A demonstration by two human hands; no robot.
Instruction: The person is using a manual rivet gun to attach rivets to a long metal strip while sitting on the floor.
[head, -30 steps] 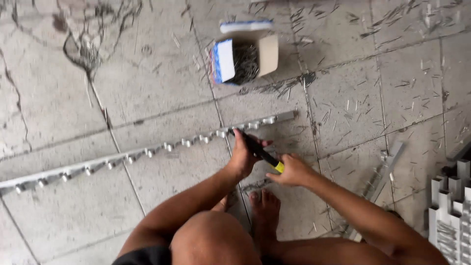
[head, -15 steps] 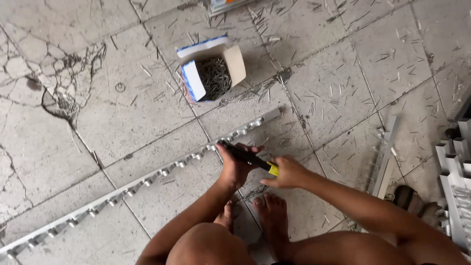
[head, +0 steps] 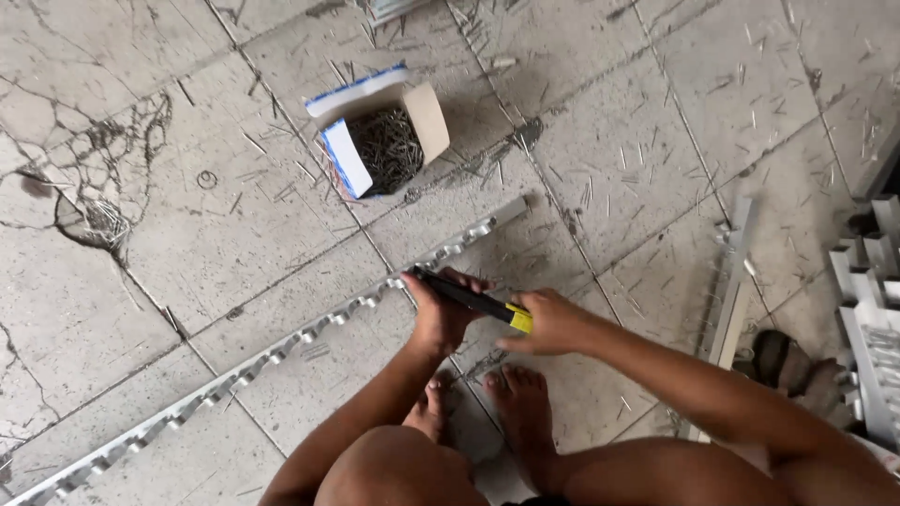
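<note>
Floor [head: 234, 244]: pale grey concrete slabs divided by diagonal joints, surface stained and scattered with small nails. Cracked, broken patch [head: 94, 220] at left of frame. Open cardboard box of nails [head: 384, 141] at upper centre. White slotted plastic sections [head: 872, 319] stacked at right edge. Lighting: even daylight, soft shadows.

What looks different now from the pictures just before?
Mostly the view shifted: the open box of nails and the long metal strip sit lower and more to the left in the picture. Nothing was picked up or let go. The left hand stays on the strip, and the right hand keeps holding the black and yellow tool.
</note>
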